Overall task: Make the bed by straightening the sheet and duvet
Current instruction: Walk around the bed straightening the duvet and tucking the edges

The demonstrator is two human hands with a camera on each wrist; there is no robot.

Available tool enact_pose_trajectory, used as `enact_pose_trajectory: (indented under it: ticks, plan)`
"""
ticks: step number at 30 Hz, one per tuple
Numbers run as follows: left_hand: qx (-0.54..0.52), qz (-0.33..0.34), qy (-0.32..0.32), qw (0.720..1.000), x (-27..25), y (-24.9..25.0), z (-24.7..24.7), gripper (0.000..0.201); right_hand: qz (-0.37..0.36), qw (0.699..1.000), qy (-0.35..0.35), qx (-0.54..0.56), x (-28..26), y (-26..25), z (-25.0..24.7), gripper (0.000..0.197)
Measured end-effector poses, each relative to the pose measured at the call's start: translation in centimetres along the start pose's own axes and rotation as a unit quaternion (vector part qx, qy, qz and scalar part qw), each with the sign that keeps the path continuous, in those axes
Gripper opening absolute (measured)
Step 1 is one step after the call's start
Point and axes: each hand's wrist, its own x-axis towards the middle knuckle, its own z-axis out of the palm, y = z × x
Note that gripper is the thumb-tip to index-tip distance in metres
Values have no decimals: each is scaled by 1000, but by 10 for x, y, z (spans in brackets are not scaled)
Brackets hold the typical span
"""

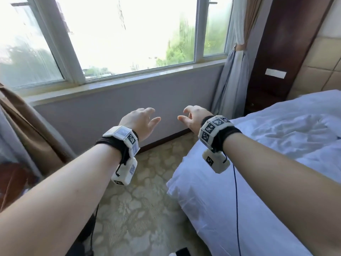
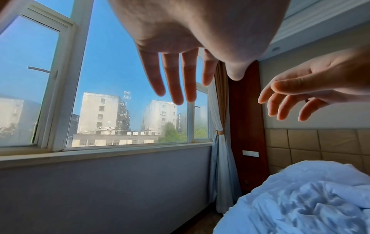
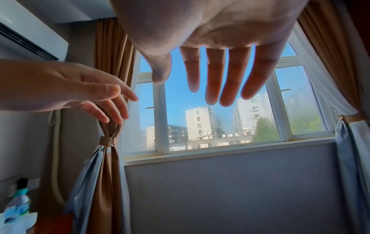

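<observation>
A white duvet (image 1: 287, 137) lies rumpled on the bed at the right, over a white sheet (image 1: 208, 196) that hangs down the bed's near side. Both my hands are raised in the air in front of the window wall, left of the bed. My left hand (image 1: 142, 121) has its fingers spread and straight and holds nothing. My right hand (image 1: 193, 117) hovers beside it, near the bed's far corner, fingers relaxed and empty. The left wrist view shows the creased duvet (image 2: 304, 202) below both hands. Neither hand touches the bedding.
A wide window (image 1: 118, 37) and sill span the wall ahead. Tied curtains hang at the right (image 1: 232, 74) and the left (image 1: 27, 130). A padded headboard (image 1: 321, 58) backs the bed. Patterned carpet (image 1: 140, 200) lies between bed and wall. A bottle (image 3: 18, 204) stands at the left.
</observation>
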Motion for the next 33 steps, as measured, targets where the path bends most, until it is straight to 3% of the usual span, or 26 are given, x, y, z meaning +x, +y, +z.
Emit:
enact_pose_trajectory:
  ticks: [11,18,25,33]
  plan:
    - [34,1,-7,999,273,-126,23,48,18,999,-25,26,302,-5,31,50]
    - [20,52,-27,998,465,-175,86,50,69,997,31,5,454,44,51,47]
    - [-17,191,-27,981,675,-156,145,47,188,977,104,-4,585,117,37,44]
    - [-96,304,-55,946,841,-55,222,50,316,940,129,-22,670,238,15,45]
